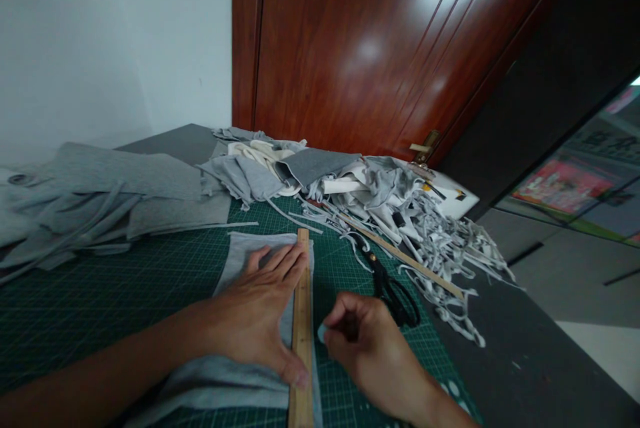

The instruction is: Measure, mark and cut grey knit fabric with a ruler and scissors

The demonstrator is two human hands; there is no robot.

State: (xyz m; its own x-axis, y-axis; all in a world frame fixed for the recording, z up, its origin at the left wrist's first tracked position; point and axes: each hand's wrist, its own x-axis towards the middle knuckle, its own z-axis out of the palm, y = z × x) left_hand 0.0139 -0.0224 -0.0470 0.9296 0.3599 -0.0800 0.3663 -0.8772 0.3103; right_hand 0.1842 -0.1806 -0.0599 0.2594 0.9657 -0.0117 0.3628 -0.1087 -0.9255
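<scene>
My left hand [260,315] lies with fingers spread over grey fabric [237,251], its fingertips and thumb pressing on a wooden ruler [303,295]. The ruler runs lengthwise along the fabric's right edge, and a narrow strip of cloth shows beyond it. Just right of the ruler, my right hand [375,355] pinches a small pale-blue piece of tailor's chalk [321,333], mostly covered by the fingers. Black-handled scissors [393,291] rest on the green cutting mat [345,268] beyond my right hand.
Grey fabric pieces [145,175] lie at the left. A heap of cloth scraps and strips [425,215] covers the far right, with a second wooden ruler [410,258] against it. The dark table [540,348] extends right of the mat; a brown door [350,48] stands behind.
</scene>
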